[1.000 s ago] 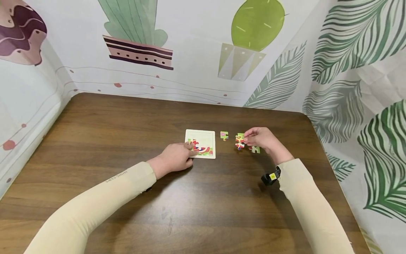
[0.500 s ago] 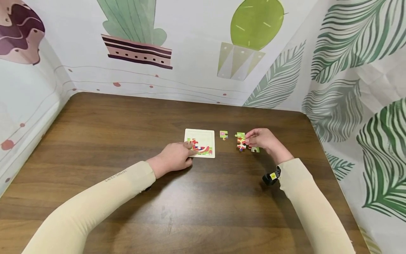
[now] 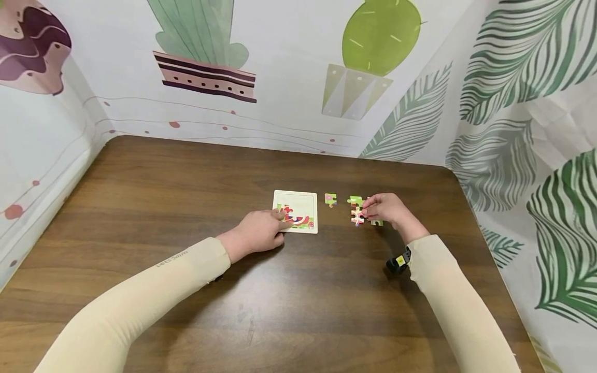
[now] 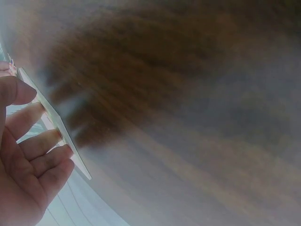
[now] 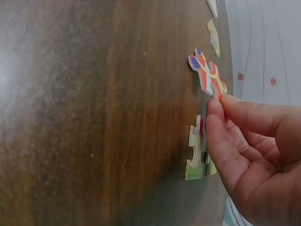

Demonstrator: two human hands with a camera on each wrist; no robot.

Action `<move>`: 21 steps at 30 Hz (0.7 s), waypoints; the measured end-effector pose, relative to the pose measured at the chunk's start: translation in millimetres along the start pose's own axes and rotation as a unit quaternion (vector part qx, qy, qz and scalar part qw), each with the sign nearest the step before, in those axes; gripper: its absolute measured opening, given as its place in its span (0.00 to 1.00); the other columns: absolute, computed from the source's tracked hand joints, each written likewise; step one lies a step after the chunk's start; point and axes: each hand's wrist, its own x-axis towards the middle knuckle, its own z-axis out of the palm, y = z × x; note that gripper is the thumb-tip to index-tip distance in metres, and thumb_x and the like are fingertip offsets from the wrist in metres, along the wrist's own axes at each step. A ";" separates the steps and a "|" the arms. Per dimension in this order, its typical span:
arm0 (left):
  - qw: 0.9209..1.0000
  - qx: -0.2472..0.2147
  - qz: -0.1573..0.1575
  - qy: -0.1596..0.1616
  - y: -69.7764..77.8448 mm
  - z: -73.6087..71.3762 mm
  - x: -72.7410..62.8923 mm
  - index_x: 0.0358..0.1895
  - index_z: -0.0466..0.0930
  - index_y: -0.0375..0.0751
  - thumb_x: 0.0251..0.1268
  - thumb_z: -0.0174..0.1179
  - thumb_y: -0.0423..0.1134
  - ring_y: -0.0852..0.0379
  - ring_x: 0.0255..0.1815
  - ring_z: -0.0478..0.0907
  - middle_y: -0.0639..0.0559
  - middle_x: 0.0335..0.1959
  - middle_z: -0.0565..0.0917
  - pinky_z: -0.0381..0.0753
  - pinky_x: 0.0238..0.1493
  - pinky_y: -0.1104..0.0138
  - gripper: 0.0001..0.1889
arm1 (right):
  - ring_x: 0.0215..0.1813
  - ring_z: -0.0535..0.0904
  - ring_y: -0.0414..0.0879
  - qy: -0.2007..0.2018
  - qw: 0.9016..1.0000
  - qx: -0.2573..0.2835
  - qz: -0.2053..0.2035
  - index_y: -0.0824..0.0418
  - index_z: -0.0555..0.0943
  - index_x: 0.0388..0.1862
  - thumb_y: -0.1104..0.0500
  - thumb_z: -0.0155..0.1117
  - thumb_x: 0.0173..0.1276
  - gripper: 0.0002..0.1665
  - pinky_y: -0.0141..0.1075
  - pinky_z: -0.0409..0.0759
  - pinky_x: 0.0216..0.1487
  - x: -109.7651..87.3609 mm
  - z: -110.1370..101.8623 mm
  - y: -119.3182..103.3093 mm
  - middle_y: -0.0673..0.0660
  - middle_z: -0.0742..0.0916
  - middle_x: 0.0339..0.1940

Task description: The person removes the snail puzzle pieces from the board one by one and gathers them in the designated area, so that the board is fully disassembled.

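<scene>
My right hand [image 3: 386, 208] pinches a red, white and yellow jigsaw piece [image 5: 202, 73] between thumb and forefinger. In the right wrist view that piece is tilted, and a blue knob shows at its far end. My left hand [image 3: 258, 230] rests with its fingers on the near left part of a square white puzzle tray [image 3: 294, 196]. Red and green pieces [image 3: 303, 221] lie along the tray's near side, partly hidden by those fingers. In the left wrist view the fingertips [image 4: 66, 151] touch the tray's edge.
Right of the tray lies a green piece [image 3: 330, 198] with a pink spot. Another green piece [image 3: 355, 200] lies just beyond the held one. More green pieces [image 5: 194, 162] sit under and beside my right hand. The brown wooden table [image 3: 186, 181] meets a printed cloth wall [image 3: 280, 124].
My right hand has shifted slightly right and toward me with the pinched piece, which has turned a little. More of the green piece beyond it shows. My left hand stays on the tray.
</scene>
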 end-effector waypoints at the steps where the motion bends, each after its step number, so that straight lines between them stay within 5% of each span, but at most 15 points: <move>1: 1.000 0.000 0.001 0.001 0.1 0.0 -0.1 0.63 0.84 0.50 0.66 0.57 0.41 0.44 0.68 0.81 0.40 0.67 0.81 0.85 0.57 0.51 0.22 | 0.30 0.81 0.32 0.003 1.000 -0.003 0.001 0.81 0.75 0.52 0.72 0.60 0.71 0.15 0.25 0.85 0.39 0.1 0.2 -0.1 0.45 0.84 0.27; 21: 1.000 0.001 0.007 0.022 0.6 0.5 -3.0 0.61 0.86 0.48 0.64 0.58 0.40 0.45 0.66 0.82 0.40 0.66 0.83 0.85 0.59 0.53 0.21 | 0.27 0.79 0.36 0.031 0.996 -0.089 -0.004 0.78 0.79 0.46 0.71 0.60 0.66 0.11 0.26 0.82 0.32 5.1 5.6 -4.9 0.49 0.86 0.25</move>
